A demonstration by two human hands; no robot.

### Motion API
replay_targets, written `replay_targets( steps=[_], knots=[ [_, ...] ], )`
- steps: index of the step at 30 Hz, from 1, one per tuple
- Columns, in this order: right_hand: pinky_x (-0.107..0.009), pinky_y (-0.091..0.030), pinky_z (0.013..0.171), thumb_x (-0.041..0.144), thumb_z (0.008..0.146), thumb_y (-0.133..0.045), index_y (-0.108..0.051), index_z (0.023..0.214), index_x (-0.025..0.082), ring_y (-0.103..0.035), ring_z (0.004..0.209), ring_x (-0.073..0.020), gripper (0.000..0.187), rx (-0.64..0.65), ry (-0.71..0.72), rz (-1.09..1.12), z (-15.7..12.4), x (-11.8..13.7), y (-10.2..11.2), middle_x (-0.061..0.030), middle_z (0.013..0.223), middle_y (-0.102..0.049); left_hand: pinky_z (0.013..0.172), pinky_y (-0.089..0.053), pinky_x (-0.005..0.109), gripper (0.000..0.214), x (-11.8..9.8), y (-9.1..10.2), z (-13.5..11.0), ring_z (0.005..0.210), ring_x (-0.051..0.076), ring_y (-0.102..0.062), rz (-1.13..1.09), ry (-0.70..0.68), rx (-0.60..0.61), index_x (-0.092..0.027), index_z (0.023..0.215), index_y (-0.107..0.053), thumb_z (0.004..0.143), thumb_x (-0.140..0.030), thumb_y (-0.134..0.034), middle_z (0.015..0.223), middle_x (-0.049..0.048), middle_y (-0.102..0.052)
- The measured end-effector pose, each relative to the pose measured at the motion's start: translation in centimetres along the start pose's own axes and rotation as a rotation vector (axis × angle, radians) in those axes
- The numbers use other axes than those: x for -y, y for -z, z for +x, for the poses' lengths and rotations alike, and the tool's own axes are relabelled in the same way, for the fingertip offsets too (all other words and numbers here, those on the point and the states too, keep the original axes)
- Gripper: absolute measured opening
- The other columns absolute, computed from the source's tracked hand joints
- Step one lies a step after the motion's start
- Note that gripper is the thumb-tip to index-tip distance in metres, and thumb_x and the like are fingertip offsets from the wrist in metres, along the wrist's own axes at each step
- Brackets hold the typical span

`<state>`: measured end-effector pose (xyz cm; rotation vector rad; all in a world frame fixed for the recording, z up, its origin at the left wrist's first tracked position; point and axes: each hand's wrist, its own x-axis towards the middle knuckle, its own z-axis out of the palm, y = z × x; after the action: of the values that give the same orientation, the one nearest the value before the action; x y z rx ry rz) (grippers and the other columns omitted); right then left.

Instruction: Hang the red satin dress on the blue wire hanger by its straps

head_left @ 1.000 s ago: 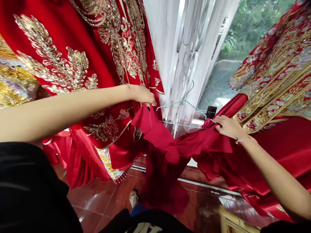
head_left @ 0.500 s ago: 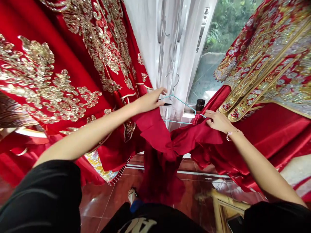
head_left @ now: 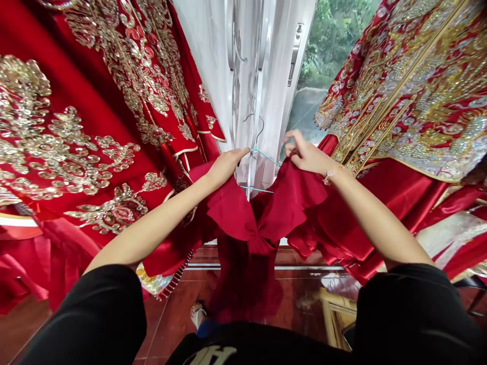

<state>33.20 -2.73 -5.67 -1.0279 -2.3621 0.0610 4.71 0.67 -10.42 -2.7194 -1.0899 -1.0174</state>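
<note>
Here we go: black sleeves [head_left: 83, 314] fill the bottom of the view, two bare arms reach out ahead, and the big change is that the hands have closed in! The left hand [head_left: 226, 166] and the right hand [head_left: 306, 157] now sit almost level, just apart, with the top of the hanger between them. A moment ago the right one was lower and further out. Its fingers are curled over the upper edge of the red satin dress [head_left: 243, 274], pinching the cloth up high, with a thin bracelet [head_left: 329, 176] at the wrist. The left hand lies flatter at the top of the cloth, fingers stretched toward the hanger. Is it gripping? Can't tell from here!

The dress hangs right between the arms, its two flared sleeves spread left and right from a gathered fold in the middle, the skirt dropping toward the floor. Just behind it is the pale blue wire hanger [head_left: 264, 157], hook up, its lower bar showing beneath the hands.

Down below, a sandalled foot [head_left: 197, 314] on glossy red-brown floor tiles [head_left: 175, 319], and a bamboo chair frame [head_left: 335, 314]. Further out, gold-sequinned red gowns [head_left: 95, 126] and [head_left: 418, 91] flank a sheer white curtain [head_left: 201, 45], with greenery [head_left: 331, 40] through the window.
</note>
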Motion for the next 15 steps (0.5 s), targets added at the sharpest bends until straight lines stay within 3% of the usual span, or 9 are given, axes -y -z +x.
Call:
replay_targets(
  steps=[2, 4, 7, 10, 12, 15],
  knots=[
    [-0.034, -0.049, 0.076, 0.013, 0.079, -0.051, -0.043, 0.127, 0.024, -0.053, 0.068, -0.0161, 0.050, 0.024, 0.056, -0.043, 1.9, 1.4, -0.7, 0.0021, 0.075, -0.057, 0.088, -0.049, 0.033, 0.046, 0.0, -0.2, 0.0, 0.095, 0.023, -0.065, -0.023, 0.008, -0.021, -0.021, 0.124, -0.063, 0.089, -0.006, -0.037, 0.101, 0.0063, -0.070],
    [-0.034, -0.050, 0.076, 0.014, 0.083, -0.051, -0.043, 0.131, 0.023, -0.056, 0.073, -0.0161, 0.049, -0.061, 0.078, -0.061, 3.1, 2.3, -1.2, -0.0001, 0.083, -0.059, 0.089, -0.049, 0.034, 0.045, 0.0, -0.4, 0.0, 0.095, 0.024, -0.066, -0.023, 0.022, -0.020, -0.021, 0.126, -0.062, 0.090, -0.007, -0.037, 0.101, 0.0069, -0.071],
    [-0.036, -0.054, 0.078, 0.021, 0.091, -0.047, -0.041, 0.137, 0.025, -0.061, 0.089, -0.0180, 0.046, -0.364, 0.052, -0.053, 3.3, 2.9, -1.0, -0.0049, 0.103, -0.059, 0.099, -0.046, 0.042, 0.049, -0.7, -0.3, -0.7, 0.105, 0.027, -0.064, 0.057, 0.053, -0.041, -0.020, 0.132, -0.059, 0.091, -0.005, -0.035, 0.112, 0.0113, -0.070],
    [-0.038, -0.055, 0.082, 0.028, 0.097, -0.040, -0.044, 0.138, 0.028, -0.062, 0.103, -0.0208, 0.040, -0.610, -0.014, -0.050, 1.6, 3.1, -0.1, -0.0075, 0.114, -0.058, 0.116, -0.030, 0.055, 0.054, -2.9, -0.6, -2.5, 0.129, 0.030, -0.050, 0.130, 0.041, -0.187, -0.020, 0.139, -0.053, 0.092, -0.003, -0.034, 0.138, 0.0152, -0.058],
    [-0.038, -0.056, 0.083, 0.030, 0.098, -0.040, -0.049, 0.133, 0.027, -0.063, 0.105, -0.0223, 0.036, -0.649, -0.069, -0.040, -0.1, 3.1, 0.0, -0.0085, 0.113, -0.059, 0.118, -0.029, 0.055, 0.051, -4.7, -1.7, -3.7, 0.134, 0.031, -0.045, 0.076, -0.028, -0.205, -0.020, 0.141, -0.051, 0.094, -0.007, -0.036, 0.145, 0.0159, -0.052],
    [-0.039, -0.056, 0.079, 0.032, 0.094, -0.049, -0.057, 0.119, 0.026, -0.064, 0.094, -0.0236, 0.027, -0.534, -0.199, -0.034, -2.1, 2.8, -1.2, -0.0075, 0.100, -0.063, 0.112, -0.042, 0.047, 0.044, -6.5, -4.6, -4.0, 0.125, 0.028, -0.055, -0.176, -0.052, -0.065, -0.016, 0.139, -0.051, 0.096, -0.014, -0.039, 0.135, 0.0178, -0.057]
  ],
)
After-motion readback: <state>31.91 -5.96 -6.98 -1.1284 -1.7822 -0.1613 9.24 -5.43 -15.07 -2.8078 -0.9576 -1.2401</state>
